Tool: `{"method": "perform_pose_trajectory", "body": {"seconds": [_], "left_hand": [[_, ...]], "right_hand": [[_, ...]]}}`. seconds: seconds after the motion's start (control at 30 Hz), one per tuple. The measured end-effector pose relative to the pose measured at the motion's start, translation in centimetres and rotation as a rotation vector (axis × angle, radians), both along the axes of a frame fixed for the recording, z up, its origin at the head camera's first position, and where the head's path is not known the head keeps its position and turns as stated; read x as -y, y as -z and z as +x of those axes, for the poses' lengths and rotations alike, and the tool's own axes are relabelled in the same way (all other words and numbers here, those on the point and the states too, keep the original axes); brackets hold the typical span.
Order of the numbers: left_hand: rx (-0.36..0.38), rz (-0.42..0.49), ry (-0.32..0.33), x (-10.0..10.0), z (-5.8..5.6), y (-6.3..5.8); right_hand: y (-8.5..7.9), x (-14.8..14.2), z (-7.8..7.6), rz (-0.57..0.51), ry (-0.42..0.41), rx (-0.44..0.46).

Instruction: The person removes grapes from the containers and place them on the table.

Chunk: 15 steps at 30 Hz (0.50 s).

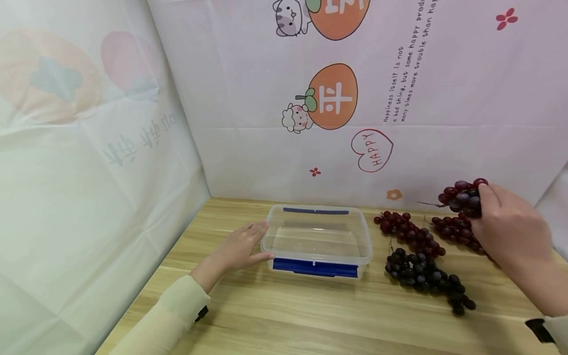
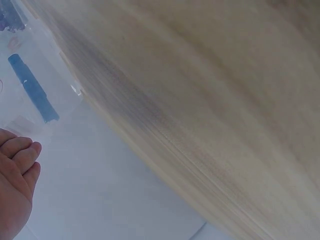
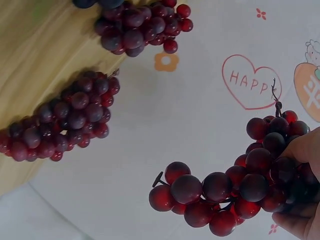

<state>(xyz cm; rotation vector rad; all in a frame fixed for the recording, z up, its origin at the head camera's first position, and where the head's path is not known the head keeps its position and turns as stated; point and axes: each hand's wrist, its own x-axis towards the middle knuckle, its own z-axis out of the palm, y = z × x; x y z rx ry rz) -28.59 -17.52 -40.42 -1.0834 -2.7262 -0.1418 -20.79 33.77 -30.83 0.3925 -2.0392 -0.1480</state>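
Observation:
My left hand [image 1: 241,246] rests at the left side of a clear plastic food box [image 1: 317,236] with blue clips, its fingers extended and touching the rim. In the left wrist view the fingers [image 2: 22,155] show near a blue clip [image 2: 34,89] of the box. My right hand [image 1: 510,224] grips a bunch of dark red grapes [image 1: 461,196], raised over the right side of the table. Seen from the right wrist, the held red grapes [image 3: 217,187] hang past the thumb, with a thin stem sticking up.
Two more bunches of red grapes, a nearer-to-box one [image 1: 408,232] and one under my right hand [image 1: 457,230], lie on the wooden table [image 1: 284,315]. A black grape bunch [image 1: 423,276] lies in front of them. Printed white sheets [image 1: 248,148] stand behind and left.

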Motion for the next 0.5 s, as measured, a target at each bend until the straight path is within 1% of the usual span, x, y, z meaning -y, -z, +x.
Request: {"method": "perform_pose_trajectory", "body": {"seconds": [0.17, 0.37, 0.43, 0.5], "left_hand": [[-0.002, -0.013, -0.005, -0.1, -0.1, -0.1], [0.003, 0.004, 0.010, -0.1, 0.0, -0.1], [0.008, 0.004, 0.006, -0.1, 0.0, -0.1], [0.011, 0.002, 0.003, -0.1, 0.0, -0.1]], "right_hand": [[0.5, -0.8, 0.5, -0.023, 0.027, 0.010], [1.3, -1.6, 1.0, -0.069, 0.072, 0.044], [1.6, -1.9, 1.1, -0.091, 0.074, 0.043], [1.9, -2.2, 1.1, -0.085, 0.091, 0.035]]}}
